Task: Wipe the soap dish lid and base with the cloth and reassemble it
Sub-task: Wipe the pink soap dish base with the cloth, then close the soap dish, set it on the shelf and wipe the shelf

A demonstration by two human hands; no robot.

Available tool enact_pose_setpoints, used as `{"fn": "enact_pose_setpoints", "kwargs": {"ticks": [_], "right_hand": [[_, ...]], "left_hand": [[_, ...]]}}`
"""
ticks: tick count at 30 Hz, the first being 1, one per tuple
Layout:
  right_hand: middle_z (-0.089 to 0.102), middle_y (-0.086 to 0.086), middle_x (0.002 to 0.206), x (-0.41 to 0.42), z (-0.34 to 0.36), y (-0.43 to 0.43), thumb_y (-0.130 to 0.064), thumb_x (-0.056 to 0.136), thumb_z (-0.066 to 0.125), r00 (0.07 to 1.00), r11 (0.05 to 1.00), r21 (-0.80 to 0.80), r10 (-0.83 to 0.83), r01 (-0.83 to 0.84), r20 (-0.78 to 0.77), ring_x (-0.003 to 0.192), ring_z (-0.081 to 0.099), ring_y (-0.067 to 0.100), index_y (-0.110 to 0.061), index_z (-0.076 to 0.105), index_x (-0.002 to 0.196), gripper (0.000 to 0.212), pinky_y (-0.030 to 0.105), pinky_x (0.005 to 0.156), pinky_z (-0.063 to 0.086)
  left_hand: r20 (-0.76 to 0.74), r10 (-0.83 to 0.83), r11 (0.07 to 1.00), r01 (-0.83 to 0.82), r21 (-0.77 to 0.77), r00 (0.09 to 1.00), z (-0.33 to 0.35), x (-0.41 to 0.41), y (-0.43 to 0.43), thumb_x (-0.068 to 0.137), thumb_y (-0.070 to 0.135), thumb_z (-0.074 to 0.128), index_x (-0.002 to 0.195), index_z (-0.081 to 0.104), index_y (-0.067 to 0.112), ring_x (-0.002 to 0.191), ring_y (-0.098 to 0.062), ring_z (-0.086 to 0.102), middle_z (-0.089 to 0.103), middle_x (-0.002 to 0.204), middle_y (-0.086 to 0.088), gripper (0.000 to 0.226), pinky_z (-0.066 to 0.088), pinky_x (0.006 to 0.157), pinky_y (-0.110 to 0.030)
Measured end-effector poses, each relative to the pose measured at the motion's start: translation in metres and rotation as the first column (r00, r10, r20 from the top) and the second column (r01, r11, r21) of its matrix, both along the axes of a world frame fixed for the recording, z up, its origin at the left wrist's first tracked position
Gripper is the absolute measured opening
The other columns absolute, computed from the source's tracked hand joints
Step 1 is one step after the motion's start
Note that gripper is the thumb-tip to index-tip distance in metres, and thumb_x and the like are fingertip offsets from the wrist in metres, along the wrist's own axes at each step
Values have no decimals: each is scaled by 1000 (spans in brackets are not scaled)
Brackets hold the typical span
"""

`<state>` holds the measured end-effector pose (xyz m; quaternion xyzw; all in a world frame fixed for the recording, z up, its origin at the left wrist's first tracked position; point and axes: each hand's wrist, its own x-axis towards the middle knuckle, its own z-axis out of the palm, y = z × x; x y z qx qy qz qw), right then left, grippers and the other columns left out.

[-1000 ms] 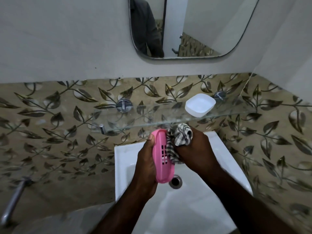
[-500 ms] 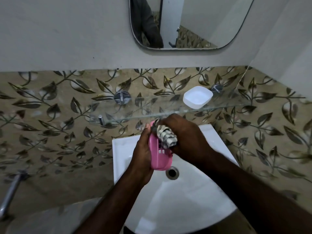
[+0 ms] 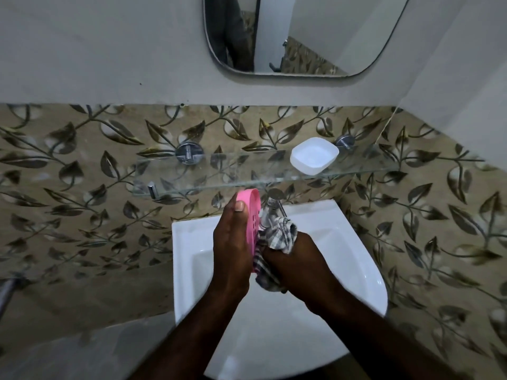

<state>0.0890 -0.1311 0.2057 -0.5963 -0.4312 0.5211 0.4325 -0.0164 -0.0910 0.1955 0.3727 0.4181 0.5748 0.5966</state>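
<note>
My left hand (image 3: 233, 242) grips the pink slotted soap dish part (image 3: 251, 215), held on edge over the sink with the thumb along its rim. My right hand (image 3: 296, 267) holds a bunched grey checked cloth (image 3: 279, 237) against the pink part's lower right face. The white soap dish part (image 3: 314, 156) sits open side up on the glass shelf (image 3: 219, 171), apart from both hands.
A white sink (image 3: 356, 270) lies below my hands, with a chrome tap (image 3: 274, 204) just behind the cloth. A mirror (image 3: 301, 34) hangs above the shelf. Leaf-patterned tiles cover the walls, and a metal pipe (image 3: 5, 294) shows at the far left.
My right hand slid the cloth from the top of the pink part down to its lower end. The left hand kept its grip and the tap came into sight.
</note>
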Motion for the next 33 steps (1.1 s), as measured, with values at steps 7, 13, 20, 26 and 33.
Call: {"fn": "enact_pose_setpoints", "kwargs": {"ticks": [7,13,20,26,33], "right_hand": [[69,30,103,17,5,7,-17,80,68,961,999,52,21,-7,-276,90,68,48,-3,69,104,28,64,73,54],[65,19,124,87,-12,26,-27,96,54,892,993,84,-33,79,-451,116,62,32,-3,59,128,41,47,100,49],[75,15,97,169,-46,38,-1,92,61,957,961,-9,-277,277,-88,89,72,33,-5,69,104,15,43,73,61],[75,15,101,182,-24,54,8,89,57,998,999,-11,-37,37,-48,93,72,29,-3,65,110,25,39,76,60],[76,1,87,214,52,94,-10,84,73,974,961,257,-146,99,171,76,74,12,-17,65,101,20,23,61,57]], "left_hand": [[-34,-37,988,41,146,999,-5,12,11,89,47,44,129,55,20,115,-24,62,63,126,-9,49,50,97,-46],[27,-212,972,214,-93,977,-33,34,14,76,66,55,125,59,17,103,-31,66,67,118,-14,69,51,91,-50],[58,-194,946,203,-253,979,-48,66,27,72,68,55,121,60,18,89,-31,65,67,105,-20,70,53,81,-48],[140,-235,930,264,-256,962,-30,90,35,64,66,61,130,54,8,96,-31,62,63,114,-21,88,50,81,-43],[346,-267,948,309,-72,899,3,81,44,40,52,83,90,79,15,79,-22,71,74,90,-11,63,58,71,-35]]}}
